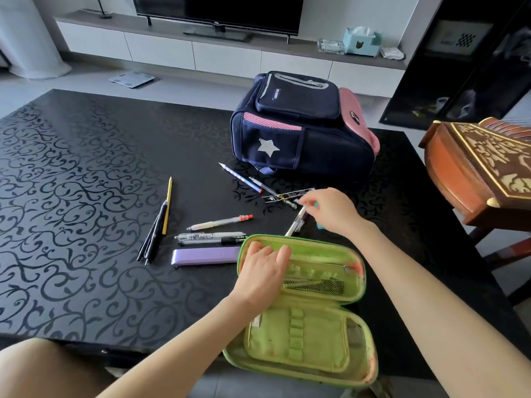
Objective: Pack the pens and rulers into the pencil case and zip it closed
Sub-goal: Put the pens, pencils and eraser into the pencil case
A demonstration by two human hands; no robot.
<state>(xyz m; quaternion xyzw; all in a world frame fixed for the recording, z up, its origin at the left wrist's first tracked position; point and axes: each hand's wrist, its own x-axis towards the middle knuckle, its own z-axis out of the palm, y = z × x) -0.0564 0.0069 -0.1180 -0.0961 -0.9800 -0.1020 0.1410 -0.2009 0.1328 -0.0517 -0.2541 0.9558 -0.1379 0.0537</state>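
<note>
A green pencil case [301,340] lies open at the table's front edge, both halves up. My left hand [264,271] rests flat on the mesh pocket of its far half. My right hand [330,211] hovers just beyond the case with curled fingers, its fingertips at the end of a clear ruler [275,197] and a clear pen [270,187]. A white pen [296,224] and something teal lie partly hidden under it; whether it holds any of them is unclear. Loose on the table are a blue pencil [240,178], a red-capped pen [221,222], two clear pens [209,237], a purple case [205,255], a yellow pencil [168,205] and black pens [153,237].
A navy and pink backpack [301,124] lies on the black patterned table [86,196] behind the pens. A carved wooden instrument [482,173] stands at the right edge. A TV cabinet runs along the far wall.
</note>
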